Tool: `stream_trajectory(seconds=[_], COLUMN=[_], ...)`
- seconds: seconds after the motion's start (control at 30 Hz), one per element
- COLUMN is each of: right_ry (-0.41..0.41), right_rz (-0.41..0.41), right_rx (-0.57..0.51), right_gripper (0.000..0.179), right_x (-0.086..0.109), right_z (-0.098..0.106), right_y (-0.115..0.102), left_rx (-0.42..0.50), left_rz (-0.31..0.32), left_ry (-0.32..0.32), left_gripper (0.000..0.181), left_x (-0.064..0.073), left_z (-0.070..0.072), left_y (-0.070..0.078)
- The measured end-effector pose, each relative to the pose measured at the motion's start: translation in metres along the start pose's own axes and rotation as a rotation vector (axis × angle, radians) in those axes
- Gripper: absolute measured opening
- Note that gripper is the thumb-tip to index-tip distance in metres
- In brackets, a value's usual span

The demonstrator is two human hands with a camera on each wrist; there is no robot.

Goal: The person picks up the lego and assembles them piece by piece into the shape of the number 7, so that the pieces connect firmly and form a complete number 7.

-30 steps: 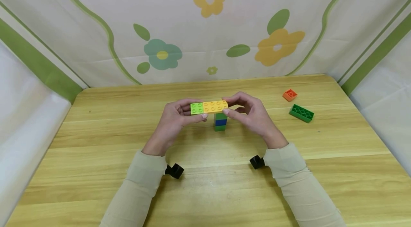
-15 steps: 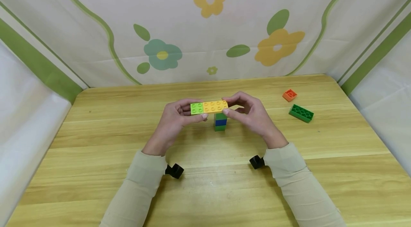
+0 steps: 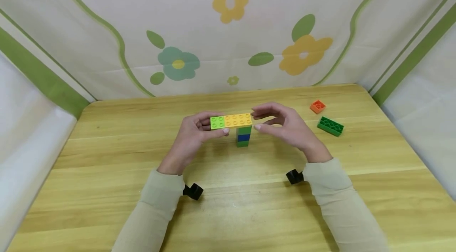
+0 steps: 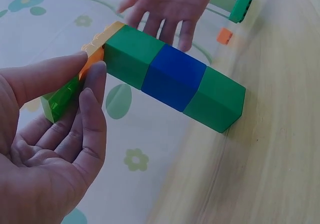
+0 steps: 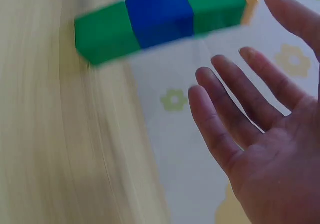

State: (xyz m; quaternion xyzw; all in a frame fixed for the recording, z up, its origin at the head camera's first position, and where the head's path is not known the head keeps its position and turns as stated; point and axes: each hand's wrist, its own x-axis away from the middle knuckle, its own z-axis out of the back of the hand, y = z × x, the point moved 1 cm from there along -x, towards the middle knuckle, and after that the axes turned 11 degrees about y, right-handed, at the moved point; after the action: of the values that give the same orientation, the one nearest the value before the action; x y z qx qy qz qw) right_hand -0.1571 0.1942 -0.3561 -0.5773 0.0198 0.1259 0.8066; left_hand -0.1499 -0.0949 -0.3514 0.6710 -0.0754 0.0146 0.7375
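A tower (image 3: 244,137) of green, blue and green toy building bricks stands upright on the table. Across its top lies a long yellow brick (image 3: 238,120), jutting out to the left. A light green brick (image 3: 217,122) adjoins its left end. My left hand (image 3: 192,135) pinches the yellow brick near that junction between thumb and fingers, as the left wrist view shows, while the light green brick lies over the curled fingers. Just off the yellow brick's right end is my right hand (image 3: 288,125), holding nothing, its fingers spread in the right wrist view (image 5: 270,134).
Toward the back right of the wooden table (image 3: 107,188) lie a small orange brick (image 3: 318,106) and a long green brick (image 3: 330,126), both with their hollow undersides up. A flower-patterned cloth (image 3: 213,38) hangs behind the table's far edge.
My right hand has let go of the yellow brick's right end and drawn away to the right, its fingers opening. The left hand keeps its hold, and the tower stands in place.
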Motion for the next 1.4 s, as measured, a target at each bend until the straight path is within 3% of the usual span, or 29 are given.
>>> stream_trajectory(seconds=[0.13, 0.33, 0.57, 0.93, 1.17, 1.4], right_ry=[0.104, 0.292, 0.32, 0.164, 0.209, 0.197], right_rz=[-0.079, -0.223, -0.428, -0.47, -0.477, -0.474], right_rx=[0.102, 0.262, 0.447, 0.553, 0.587, 0.606], right_gripper=[0.045, 0.052, 0.073, 0.094, 0.09, 0.087], right_x=[0.012, 0.037, 0.063, 0.072, 0.074, 0.073], right_z=[0.031, 0.094, 0.148, 0.17, 0.171, 0.17], right_y=[0.008, 0.019, 0.051, 0.077, 0.085, 0.088], left_rx=[-0.006, -0.008, -0.008, 0.0, 0.012, 0.014], left_rz=[0.002, 0.001, -0.005, 0.004, -0.004, 0.01], left_ry=[0.005, 0.005, 0.007, 0.017, 0.009, 0.021], left_gripper=[0.049, 0.048, 0.049, 0.048, 0.047, 0.047], left_x=[0.0, -0.001, -0.001, -0.002, -0.002, 0.0], left_z=[-0.001, -0.006, -0.007, -0.009, -0.012, -0.011], left_y=[0.0, 0.0, 0.001, -0.001, 0.0, 0.001])
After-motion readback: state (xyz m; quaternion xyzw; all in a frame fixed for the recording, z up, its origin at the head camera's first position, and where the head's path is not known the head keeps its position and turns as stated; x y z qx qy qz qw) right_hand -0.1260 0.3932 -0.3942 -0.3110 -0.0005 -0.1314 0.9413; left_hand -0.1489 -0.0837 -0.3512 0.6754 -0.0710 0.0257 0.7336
